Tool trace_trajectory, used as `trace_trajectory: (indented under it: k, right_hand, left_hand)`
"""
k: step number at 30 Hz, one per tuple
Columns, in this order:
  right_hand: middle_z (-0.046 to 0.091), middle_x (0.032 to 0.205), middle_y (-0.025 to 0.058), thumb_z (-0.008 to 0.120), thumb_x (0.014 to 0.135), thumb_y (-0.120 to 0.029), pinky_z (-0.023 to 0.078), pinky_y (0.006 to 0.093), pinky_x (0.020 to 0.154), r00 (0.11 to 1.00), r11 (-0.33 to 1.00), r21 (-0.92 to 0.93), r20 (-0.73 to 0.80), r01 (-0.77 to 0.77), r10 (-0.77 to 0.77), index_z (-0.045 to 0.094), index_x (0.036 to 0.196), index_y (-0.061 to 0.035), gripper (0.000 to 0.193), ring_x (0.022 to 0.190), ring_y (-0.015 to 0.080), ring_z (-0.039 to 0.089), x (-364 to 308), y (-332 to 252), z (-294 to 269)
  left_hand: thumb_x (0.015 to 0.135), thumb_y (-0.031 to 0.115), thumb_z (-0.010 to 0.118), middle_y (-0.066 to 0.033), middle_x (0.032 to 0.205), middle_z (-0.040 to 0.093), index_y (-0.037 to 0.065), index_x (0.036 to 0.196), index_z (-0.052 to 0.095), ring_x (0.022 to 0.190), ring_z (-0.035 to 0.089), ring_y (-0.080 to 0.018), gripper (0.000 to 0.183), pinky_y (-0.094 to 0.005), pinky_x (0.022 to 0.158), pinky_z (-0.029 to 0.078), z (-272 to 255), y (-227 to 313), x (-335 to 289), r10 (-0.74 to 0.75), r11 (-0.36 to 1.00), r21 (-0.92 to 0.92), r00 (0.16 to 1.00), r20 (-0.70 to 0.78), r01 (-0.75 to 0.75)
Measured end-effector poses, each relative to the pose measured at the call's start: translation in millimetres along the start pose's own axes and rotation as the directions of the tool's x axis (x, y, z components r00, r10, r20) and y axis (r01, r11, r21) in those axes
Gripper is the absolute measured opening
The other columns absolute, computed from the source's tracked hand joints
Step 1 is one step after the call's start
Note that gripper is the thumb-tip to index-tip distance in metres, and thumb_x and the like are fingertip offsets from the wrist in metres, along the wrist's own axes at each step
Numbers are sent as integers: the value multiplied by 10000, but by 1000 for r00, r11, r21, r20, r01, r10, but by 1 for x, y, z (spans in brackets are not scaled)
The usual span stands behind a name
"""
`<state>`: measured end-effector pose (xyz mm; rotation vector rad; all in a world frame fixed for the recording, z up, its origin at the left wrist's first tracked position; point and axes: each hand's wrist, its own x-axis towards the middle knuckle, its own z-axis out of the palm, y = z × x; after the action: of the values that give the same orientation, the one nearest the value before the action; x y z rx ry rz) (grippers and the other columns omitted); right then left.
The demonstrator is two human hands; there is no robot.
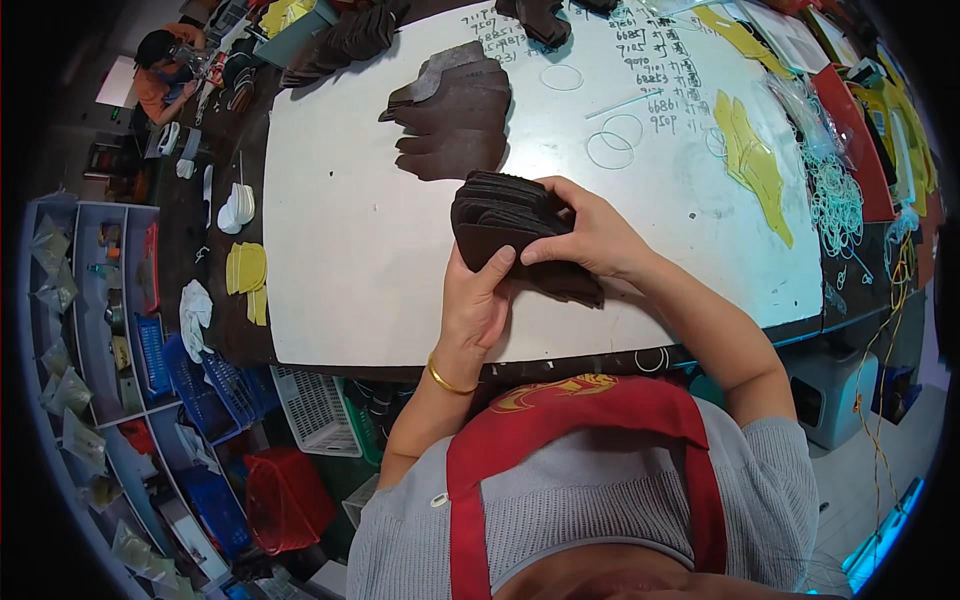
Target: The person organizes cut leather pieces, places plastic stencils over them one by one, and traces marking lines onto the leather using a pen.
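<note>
A thick stack of dark brown, leather-like cut pieces is held between my two hands over the near part of the white tabletop. My left hand grips its lower left side, thumb pressed on the top face. From the right, my right hand closes round the stack, its thumb also on the face and the other fingers over the far edge. Some pieces stick out at the lower right, below my right hand. Just beyond lies a fanned pile of similar brown pieces, with a greyish piece on top.
More dark pieces lie along the far edge of the white board. Yellow templates and tangled pale cord are at right; a red box stands behind. Shelves and baskets stand left. Another person sits far left.
</note>
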<state>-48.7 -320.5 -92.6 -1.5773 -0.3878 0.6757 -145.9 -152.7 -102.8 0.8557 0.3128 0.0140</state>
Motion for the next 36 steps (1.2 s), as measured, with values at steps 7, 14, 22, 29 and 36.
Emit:
trace_trajectory:
  k: [7, 14, 22, 29, 36]
  right_hand:
    - [672, 1107, 93, 910, 713, -209, 507, 311, 905, 1000, 996, -94, -4, -11, 10, 559, 1334, -29, 735, 979, 185, 639, -2, -4, 4]
    - [704, 1090, 157, 910, 685, -308, 514, 337, 921, 999, 985, -170, -9, -34, 33, 583, 1290, -3, 753, 1014, 246, 676, -1, -8, 2]
    - [704, 1090, 150, 910, 683, -308, 514, 339, 926, 1000, 985, -173, -13, -12, 10, 591, 1278, -9, 738, 1020, 249, 675, 0, -11, 6]
    - [684, 1132, 134, 870, 694, -291, 523, 430, 912, 867, 563, -684, 222, 464, -446, 620, 1242, -64, 643, 1055, 347, 651, 13, -6, 3]
    - [645, 1232, 163, 872, 712, -309, 467, 458, 988, 854, 440, -762, 280, 476, -438, 512, 1370, -22, 803, 1151, 369, 606, 4, -9, -25]
  left_hand:
    - [936, -33, 682, -121, 1277, 604, 28, 1379, 462, 1175, 615, -234, 498, -382, 1037, 535, -3, -1, -5, 4, 998, -55, 1000, -5, -4]
    - [944, -58, 654, -123, 1286, 593, 23, 1386, 442, 1172, 616, -226, 498, -371, 1028, 543, -4, -3, -8, 2, 999, -32, 1000, -8, -2]
    - [935, -30, 682, -122, 1312, 577, 24, 1407, 431, 1193, 599, -223, 537, -383, 1044, 522, -7, 0, -9, -1, 1000, -5, 1000, -19, 1]
    - [629, 343, 941, -188, 1423, 464, 8, 1539, 304, 1315, 483, -333, 1160, -501, 1131, 361, -13, 52, 5, 496, -321, 781, 607, 621, -536]
    - [535, 407, 924, -121, 1303, 551, 64, 1526, 386, 1209, 524, -317, 1179, -465, 1034, 385, -5, 45, 27, 38, -542, 684, 799, 600, -488]
